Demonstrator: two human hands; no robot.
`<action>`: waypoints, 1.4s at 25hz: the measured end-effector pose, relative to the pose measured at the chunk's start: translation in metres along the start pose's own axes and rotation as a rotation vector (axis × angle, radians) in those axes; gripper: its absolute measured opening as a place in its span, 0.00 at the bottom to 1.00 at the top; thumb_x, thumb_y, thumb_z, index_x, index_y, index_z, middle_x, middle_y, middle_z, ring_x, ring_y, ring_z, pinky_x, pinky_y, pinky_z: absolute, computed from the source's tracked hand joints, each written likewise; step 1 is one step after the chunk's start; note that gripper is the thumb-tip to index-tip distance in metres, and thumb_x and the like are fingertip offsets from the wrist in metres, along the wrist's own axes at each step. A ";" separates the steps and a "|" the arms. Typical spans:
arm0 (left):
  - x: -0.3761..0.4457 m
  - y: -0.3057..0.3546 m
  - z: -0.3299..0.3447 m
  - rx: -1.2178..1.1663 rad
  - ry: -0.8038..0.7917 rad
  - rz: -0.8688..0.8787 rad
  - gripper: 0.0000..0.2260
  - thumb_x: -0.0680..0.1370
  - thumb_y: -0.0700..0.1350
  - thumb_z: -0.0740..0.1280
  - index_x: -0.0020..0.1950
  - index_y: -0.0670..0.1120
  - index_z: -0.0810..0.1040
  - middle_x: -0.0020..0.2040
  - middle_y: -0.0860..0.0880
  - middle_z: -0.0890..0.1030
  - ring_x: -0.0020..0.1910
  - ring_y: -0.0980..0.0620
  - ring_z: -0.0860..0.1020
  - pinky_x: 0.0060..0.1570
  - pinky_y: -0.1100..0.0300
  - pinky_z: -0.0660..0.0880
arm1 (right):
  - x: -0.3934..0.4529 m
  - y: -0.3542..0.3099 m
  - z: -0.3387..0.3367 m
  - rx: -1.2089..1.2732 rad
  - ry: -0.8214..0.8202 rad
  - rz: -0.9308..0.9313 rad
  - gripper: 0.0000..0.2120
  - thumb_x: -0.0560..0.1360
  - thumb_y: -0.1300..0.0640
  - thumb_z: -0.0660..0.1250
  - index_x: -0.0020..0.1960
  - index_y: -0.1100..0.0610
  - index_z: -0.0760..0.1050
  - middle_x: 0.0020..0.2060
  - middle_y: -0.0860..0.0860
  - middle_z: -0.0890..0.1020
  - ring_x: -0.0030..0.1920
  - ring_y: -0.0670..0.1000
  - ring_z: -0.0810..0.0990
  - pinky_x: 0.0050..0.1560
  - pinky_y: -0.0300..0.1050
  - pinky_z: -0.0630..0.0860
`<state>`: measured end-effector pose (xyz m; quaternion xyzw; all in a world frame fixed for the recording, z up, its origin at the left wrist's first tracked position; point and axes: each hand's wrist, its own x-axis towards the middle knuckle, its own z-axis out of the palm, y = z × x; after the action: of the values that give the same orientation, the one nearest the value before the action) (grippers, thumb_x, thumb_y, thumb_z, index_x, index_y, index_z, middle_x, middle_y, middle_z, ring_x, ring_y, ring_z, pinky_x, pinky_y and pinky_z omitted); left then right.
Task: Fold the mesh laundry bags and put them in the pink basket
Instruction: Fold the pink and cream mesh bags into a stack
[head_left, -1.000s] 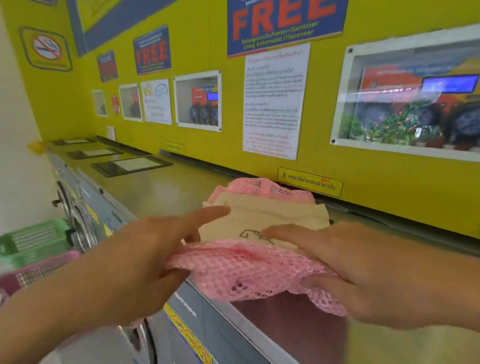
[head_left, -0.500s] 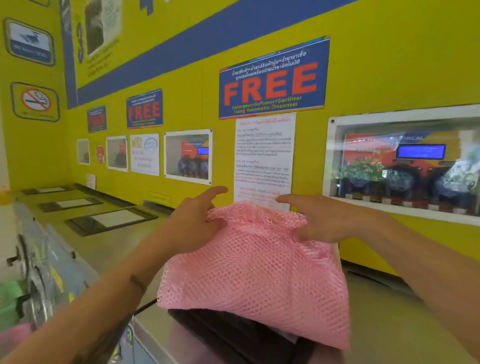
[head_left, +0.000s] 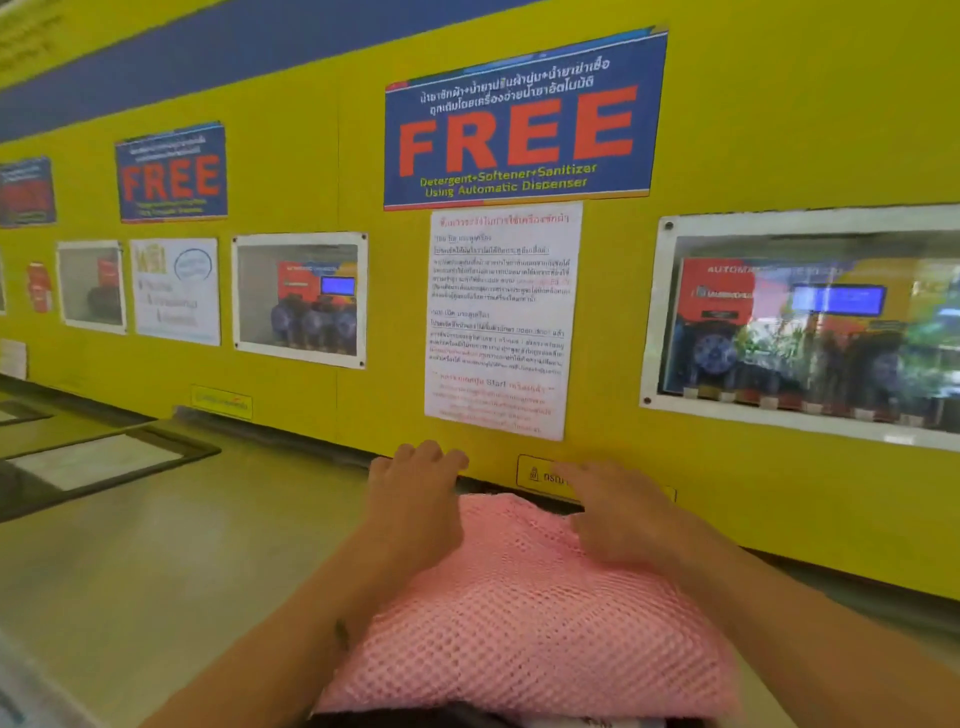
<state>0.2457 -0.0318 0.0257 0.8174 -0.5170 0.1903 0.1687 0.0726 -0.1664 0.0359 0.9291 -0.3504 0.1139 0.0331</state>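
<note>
A pink mesh laundry bag (head_left: 524, 623) lies spread on the steel top of the washing machines (head_left: 156, 561), stretching from the bottom edge towards the yellow wall. My left hand (head_left: 415, 499) sits at the bag's far left corner with its fingers curled down over the edge. Over the far right corner, my right hand (head_left: 618, 514) lies palm down and blurred, fingers stretched out past the bag. Something dark (head_left: 467, 719) shows under the bag's near edge. The pink basket is out of view.
The yellow wall (head_left: 779, 130) stands close behind the bag, with posters and glazed windows. A black-framed panel (head_left: 93, 462) is set into the machine top at left. The front edge of the machines runs along the lower left corner.
The bag hung upright from both hands half a second ago; it now lies flat with its top edge carried away to the wall. The view has tilted up, losing the baskets at left.
</note>
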 end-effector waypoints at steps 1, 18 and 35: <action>-0.011 0.005 -0.004 -0.073 -0.044 0.010 0.18 0.78 0.51 0.62 0.68 0.56 0.69 0.64 0.51 0.74 0.64 0.48 0.72 0.63 0.49 0.68 | -0.001 -0.001 0.005 0.054 0.007 -0.003 0.30 0.77 0.51 0.64 0.77 0.45 0.59 0.75 0.50 0.67 0.71 0.55 0.67 0.70 0.52 0.68; -0.040 -0.052 -0.024 -0.384 -0.059 0.193 0.17 0.78 0.50 0.65 0.67 0.57 0.73 0.64 0.55 0.76 0.60 0.55 0.74 0.63 0.55 0.70 | -0.040 0.005 -0.050 0.028 -0.509 0.028 0.23 0.81 0.42 0.57 0.73 0.46 0.68 0.71 0.46 0.72 0.67 0.50 0.73 0.68 0.50 0.70; -0.091 -0.006 -0.029 -0.916 -0.393 -0.397 0.34 0.71 0.60 0.66 0.76 0.57 0.61 0.78 0.50 0.61 0.73 0.46 0.65 0.74 0.46 0.59 | -0.062 -0.009 -0.001 0.649 -0.288 0.035 0.44 0.70 0.57 0.75 0.76 0.36 0.56 0.76 0.47 0.64 0.65 0.51 0.73 0.62 0.47 0.72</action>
<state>0.2110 0.0556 0.0063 0.7623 -0.4045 -0.2468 0.4408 0.0328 -0.1193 0.0224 0.8916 -0.3128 0.0878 -0.3154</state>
